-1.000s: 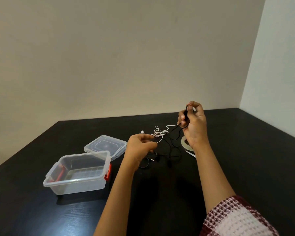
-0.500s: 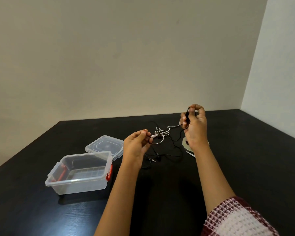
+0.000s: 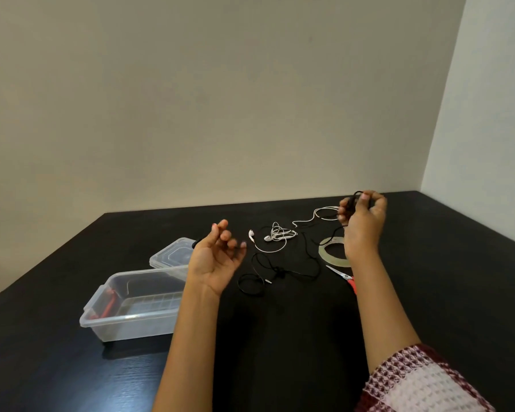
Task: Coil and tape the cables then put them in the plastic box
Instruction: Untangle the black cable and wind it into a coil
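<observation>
Head view: the right hand [image 3: 363, 224] keeps its fingers [image 3: 364, 198] clamped on a small raised coil of the black cable [image 3: 281, 273], most of which trails loose on the surface [image 3: 428, 278]. The left hand [image 3: 217, 258] has swung out leftward from its pinch half a second ago, palm up and fingers spread. Whether a strand still lies across them I cannot tell. It looks like slack being drawn for another loop. The white earphones [image 3: 275, 234], tape roll [image 3: 330, 252] and scissors [image 3: 344, 276] lie untouched. The plastic box [image 3: 131, 319] stands open with no cable visible inside.
</observation>
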